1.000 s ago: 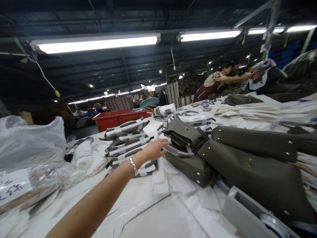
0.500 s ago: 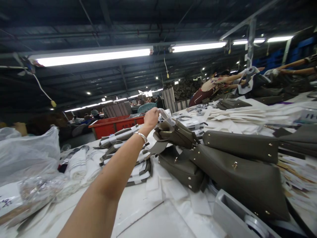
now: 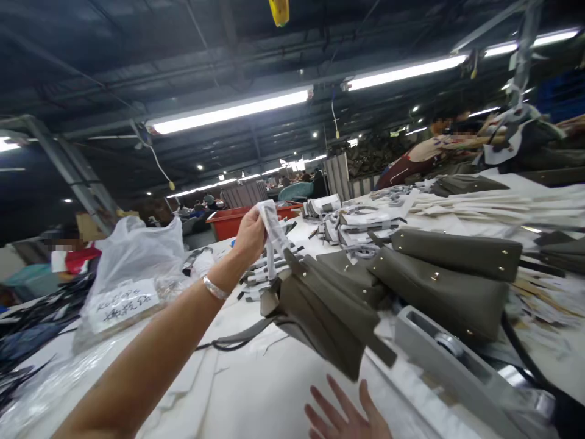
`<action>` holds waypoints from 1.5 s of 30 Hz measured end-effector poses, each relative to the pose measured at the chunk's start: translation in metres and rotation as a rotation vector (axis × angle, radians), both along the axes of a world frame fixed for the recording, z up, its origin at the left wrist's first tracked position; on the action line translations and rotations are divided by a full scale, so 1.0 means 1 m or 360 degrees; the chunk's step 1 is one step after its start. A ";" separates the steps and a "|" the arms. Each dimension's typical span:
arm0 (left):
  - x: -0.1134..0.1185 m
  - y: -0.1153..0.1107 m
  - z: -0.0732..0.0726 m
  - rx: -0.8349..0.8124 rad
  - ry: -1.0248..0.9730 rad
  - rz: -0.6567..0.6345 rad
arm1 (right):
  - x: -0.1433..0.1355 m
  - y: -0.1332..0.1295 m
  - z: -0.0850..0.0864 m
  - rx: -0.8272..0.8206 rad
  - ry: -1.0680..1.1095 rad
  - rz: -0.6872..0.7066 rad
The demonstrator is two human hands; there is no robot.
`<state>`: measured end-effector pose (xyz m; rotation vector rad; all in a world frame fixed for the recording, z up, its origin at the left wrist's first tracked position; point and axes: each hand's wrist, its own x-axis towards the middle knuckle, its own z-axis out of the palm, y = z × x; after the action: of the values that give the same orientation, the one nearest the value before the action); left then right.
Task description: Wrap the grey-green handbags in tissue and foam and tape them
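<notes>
My left hand (image 3: 252, 235), with a silver bangle on its wrist, is closed around the white-wrapped handle (image 3: 273, 225) of a dark olive handbag (image 3: 320, 311). The bag hangs tilted from that handle over the white table, its strap (image 3: 242, 335) trailing to the left. At the bottom of the view my right hand (image 3: 345, 414) is open, fingers spread, below the bag and apart from it. More olive bags (image 3: 439, 286) with small gold studs lie just right of the held one.
A grey machine arm (image 3: 457, 360) stands at the lower right. Wrapped handles (image 3: 361, 222) are piled behind the bag. Farther left sit a labelled plastic bag (image 3: 132, 268) and a red bin (image 3: 228, 222). A co-worker (image 3: 420, 155) leans over the table at the far right.
My left hand has pulled the bag up by its handle and toward me, to the left. My right hand has come into view at the bottom. The camera has turned left.
</notes>
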<state>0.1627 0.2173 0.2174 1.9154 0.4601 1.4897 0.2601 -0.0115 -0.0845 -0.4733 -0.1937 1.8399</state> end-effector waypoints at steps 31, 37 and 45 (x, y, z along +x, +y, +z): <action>-0.262 -0.263 -0.294 -0.1441 0.0074 0.1248 | -0.056 0.047 -0.010 0.0478 -0.2033 -0.0341; -0.232 -0.271 -0.283 -0.1333 -0.0343 0.0962 | -0.056 -0.020 -0.013 0.0523 -0.1892 -0.0492; -0.224 -0.271 -0.256 -0.0963 0.0551 0.1020 | 0.022 -0.135 0.008 0.0385 -0.3030 -0.0676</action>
<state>-0.0611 -0.0535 -0.0391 1.5813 1.6000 1.1546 0.2825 -0.1468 -0.0765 -1.7622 -1.3955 0.4037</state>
